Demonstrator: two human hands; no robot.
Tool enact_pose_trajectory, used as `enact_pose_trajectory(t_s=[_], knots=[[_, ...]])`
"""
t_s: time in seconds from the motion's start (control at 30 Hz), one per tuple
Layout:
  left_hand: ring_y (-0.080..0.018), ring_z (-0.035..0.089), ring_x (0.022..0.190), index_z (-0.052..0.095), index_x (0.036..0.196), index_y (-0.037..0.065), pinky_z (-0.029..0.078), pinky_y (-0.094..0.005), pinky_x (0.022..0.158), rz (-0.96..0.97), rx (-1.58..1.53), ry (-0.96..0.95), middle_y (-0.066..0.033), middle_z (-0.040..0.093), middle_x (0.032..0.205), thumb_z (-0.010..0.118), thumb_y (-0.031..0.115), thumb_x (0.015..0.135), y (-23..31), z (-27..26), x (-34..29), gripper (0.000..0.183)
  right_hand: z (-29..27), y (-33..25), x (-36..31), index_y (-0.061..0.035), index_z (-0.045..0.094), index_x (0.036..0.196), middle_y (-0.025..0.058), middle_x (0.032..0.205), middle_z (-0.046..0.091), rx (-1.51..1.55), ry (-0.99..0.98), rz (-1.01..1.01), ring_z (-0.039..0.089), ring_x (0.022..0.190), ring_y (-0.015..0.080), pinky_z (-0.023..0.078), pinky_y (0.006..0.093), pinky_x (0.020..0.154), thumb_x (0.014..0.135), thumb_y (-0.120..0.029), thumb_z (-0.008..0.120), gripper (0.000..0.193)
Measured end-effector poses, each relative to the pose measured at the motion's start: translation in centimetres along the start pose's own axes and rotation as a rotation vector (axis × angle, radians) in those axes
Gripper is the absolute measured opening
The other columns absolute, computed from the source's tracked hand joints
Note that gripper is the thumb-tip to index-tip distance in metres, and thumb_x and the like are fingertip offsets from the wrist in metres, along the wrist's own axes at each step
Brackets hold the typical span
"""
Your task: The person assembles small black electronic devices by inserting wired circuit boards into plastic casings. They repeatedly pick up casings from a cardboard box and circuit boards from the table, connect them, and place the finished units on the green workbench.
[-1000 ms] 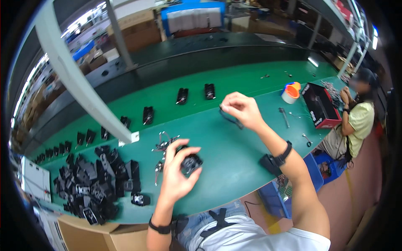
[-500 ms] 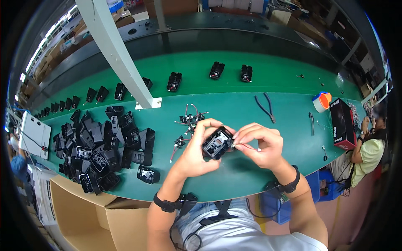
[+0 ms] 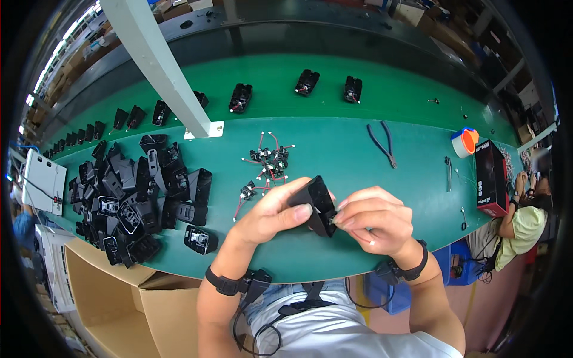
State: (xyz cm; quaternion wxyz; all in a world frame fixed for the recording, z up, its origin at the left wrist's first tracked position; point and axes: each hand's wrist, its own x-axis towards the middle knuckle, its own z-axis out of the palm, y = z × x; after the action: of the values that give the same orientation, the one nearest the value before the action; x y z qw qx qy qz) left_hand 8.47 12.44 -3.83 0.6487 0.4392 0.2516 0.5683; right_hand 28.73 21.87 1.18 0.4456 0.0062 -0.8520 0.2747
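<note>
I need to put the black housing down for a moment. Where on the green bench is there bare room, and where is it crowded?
Bare green lies between the wired connector cluster and the blue-handled pliers, and beyond the right hand toward the red-and-black box. Crowded: the pile of black housings beside the left hand.

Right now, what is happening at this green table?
A person holds a black plastic housing above the green table. The left hand grips it while the right hand works at its edge with the fingertips. A pile of similar black housings lies to the left, a bundle of small wired parts sits just beyond the hands, and pliers lie to the right.
</note>
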Motion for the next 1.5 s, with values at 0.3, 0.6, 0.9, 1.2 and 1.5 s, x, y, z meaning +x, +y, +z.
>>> enact_pose_trajectory(t_s=[0.3,0.6,0.9,1.2,1.5], knots=[[-0.0207,0.055,0.121,0.044,0.138,-0.006,0.044,-0.0359,0.103,-0.009,-0.005,0.061,-0.0159,0.054,0.134,0.066,0.045,0.093,-0.8,0.7,0.6,0.071,1.1,-0.5,-0.7,-0.0038,0.066,0.087,0.0085,0.089,0.074,0.230,0.088,0.249,0.070,0.087,0.0249,0.054,0.0341,0.082,0.068,0.013,0.076,0.027],[-0.0146,0.059,0.111,0.042,0.141,-0.004,0.050,-0.0308,0.095,0.018,0.002,0.064,-0.0098,0.059,0.124,0.061,0.022,0.101,-1.2,0.6,0.6,0.051,0.2,-0.6,0.1,-0.0072,0.072,0.082,0.0022,0.085,0.075,-0.098,-0.079,0.302,0.067,0.099,0.0277,0.053,0.0354,0.088,0.069,0.004,0.077,0.018],[-0.0117,0.060,0.104,0.046,0.140,-0.001,0.052,-0.0288,0.088,0.056,-0.008,0.150,-0.0065,0.061,0.118,0.060,0.030,0.101,-1.4,0.6,0.7,0.052,0.2,-0.9,0.6,-0.0048,0.074,0.100,0.0068,0.099,0.076,-0.044,-0.155,0.254,0.065,0.112,0.0360,0.049,0.0462,0.099,0.068,-0.012,0.087,0.035],[-0.0124,0.063,0.103,0.046,0.139,-0.002,0.054,-0.0290,0.087,0.075,-0.045,0.139,-0.0068,0.064,0.114,0.058,0.032,0.102,-0.9,0.8,0.1,0.051,1.7,-0.8,0.1,-0.0032,0.073,0.100,0.0146,0.099,0.075,-0.063,-0.068,0.161,0.059,0.123,0.0446,0.043,0.0563,0.107,0.071,-0.009,0.087,0.033],[-0.0285,0.069,0.099,0.039,0.142,0.003,0.057,-0.0393,0.084,0.167,-0.186,0.168,-0.0144,0.062,0.118,0.044,0.049,0.104,-0.8,0.5,0.6,0.061,3.0,0.9,1.2,0.0015,0.062,0.112,0.0181,0.109,0.072,0.299,-0.015,0.297,0.052,0.133,0.0387,0.048,0.0487,0.104,0.075,-0.006,0.086,0.045]])
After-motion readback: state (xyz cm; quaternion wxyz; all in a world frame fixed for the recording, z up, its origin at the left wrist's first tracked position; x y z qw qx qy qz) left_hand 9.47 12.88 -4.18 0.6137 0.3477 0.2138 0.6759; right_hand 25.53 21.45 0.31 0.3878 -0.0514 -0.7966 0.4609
